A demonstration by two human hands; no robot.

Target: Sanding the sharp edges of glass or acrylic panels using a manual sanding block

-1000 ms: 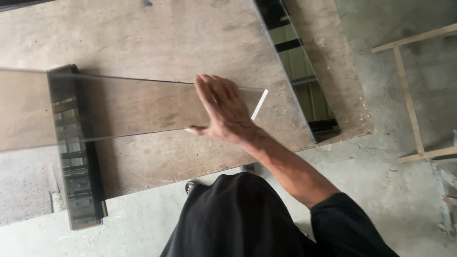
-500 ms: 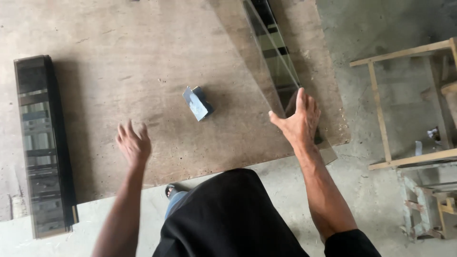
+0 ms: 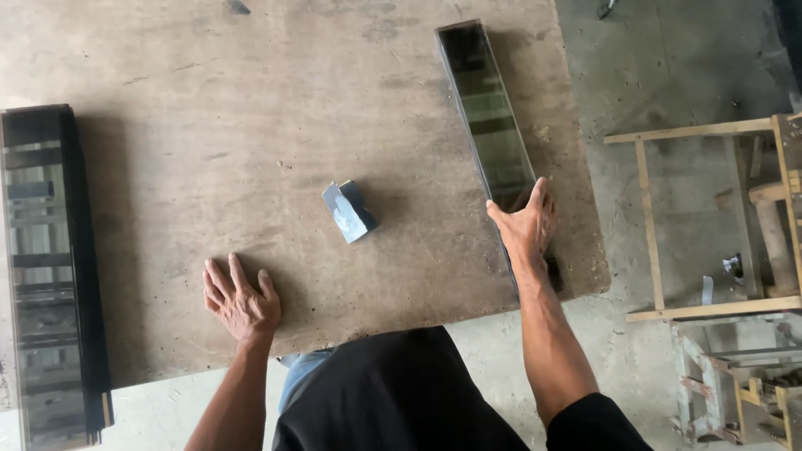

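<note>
My right hand (image 3: 526, 225) rests palm down on the near end of a stack of long narrow dark glass strips (image 3: 489, 117) lying along the right side of the wooden table (image 3: 251, 100). My left hand (image 3: 241, 302) lies flat on the bare tabletop near its front edge, fingers spread, holding nothing. A small grey-blue block (image 3: 349, 210) sits on the table between my two hands, touching neither.
A second stack of dark glass strips (image 3: 50, 267) lies along the table's left edge. To the right, on the concrete floor, stand a light wooden frame (image 3: 702, 217) and a cluttered wooden rack (image 3: 739, 376).
One second ago my right hand lay on a wide glass strip stretched across the table. Since then the strip has gone onto the right stack, and my left hand has come down onto the table.
</note>
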